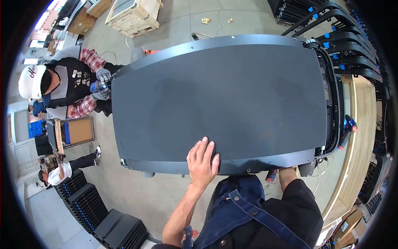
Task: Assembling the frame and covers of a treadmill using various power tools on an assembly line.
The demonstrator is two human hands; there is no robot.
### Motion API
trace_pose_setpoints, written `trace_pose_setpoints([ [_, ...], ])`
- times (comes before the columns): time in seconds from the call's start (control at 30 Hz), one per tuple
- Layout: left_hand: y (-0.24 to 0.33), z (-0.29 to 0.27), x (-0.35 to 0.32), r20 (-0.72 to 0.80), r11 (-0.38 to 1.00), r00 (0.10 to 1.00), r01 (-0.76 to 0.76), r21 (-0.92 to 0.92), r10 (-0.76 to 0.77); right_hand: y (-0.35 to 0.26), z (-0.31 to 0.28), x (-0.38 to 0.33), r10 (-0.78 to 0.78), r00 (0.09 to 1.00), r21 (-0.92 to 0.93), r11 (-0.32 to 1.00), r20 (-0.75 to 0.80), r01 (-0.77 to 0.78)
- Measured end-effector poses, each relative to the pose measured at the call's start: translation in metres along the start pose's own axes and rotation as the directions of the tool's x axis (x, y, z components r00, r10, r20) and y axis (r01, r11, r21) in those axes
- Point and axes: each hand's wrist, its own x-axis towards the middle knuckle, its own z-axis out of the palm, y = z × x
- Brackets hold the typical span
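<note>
A treadmill deck (248,95), with a wide dark belt surface and blue-grey side rails, fills the middle of the view. My left hand (203,164) lies palm down on its near edge, fingers stretched out and slightly apart, holding nothing. My right forearm reaches under the near side rail (265,162) toward the deck's right end; only the wrist area of my right hand (286,176) shows, and its fingers are hidden. Just left of that wrist, the red-and-dark end of a tool (271,176) pokes out below the rail. I cannot tell whether my right hand touches it.
At the deck's left end a co-worker (70,83) in grey gloves holds a blue power driver (96,86) against it. A wooden crate wall (352,157) with a second driver (348,128) beside it stands right. Black frames (352,50) hang far right; dark panels (120,228) are stacked lower left.
</note>
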Motion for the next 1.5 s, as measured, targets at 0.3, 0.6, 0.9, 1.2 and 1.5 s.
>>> trace_pose_setpoints([
  [0.3,-0.003,-0.004,-0.001,-0.032,1.0,0.999,-0.03,0.002,0.03,0.0,0.033,0.002,0.076,0.997,0.401,0.913,0.004,-0.071],
  [0.6,0.006,-0.008,-0.004,-0.045,0.999,0.999,-0.012,-0.039,0.01,0.006,0.007,0.004,0.104,0.993,0.711,0.695,0.045,-0.106],
  [0.9,0.004,-0.018,-0.017,-0.143,0.994,0.99,-0.025,-0.103,0.01,-0.035,0.086,-0.007,0.084,0.958,0.836,0.47,0.276,-0.282],
  [1.2,-0.039,-0.054,-0.051,-0.067,0.975,0.985,-0.17,-0.143,0.161,-0.026,0.073,0.03,-0.123,0.969,0.933,0.317,0.216,-0.167],
  [1.5,-0.07,-0.048,-0.095,0.06,0.941,0.954,-0.3,0.156,0.294,-0.106,0.1,-0.047,0.309,0.845,0.836,0.208,0.436,-0.507],
])
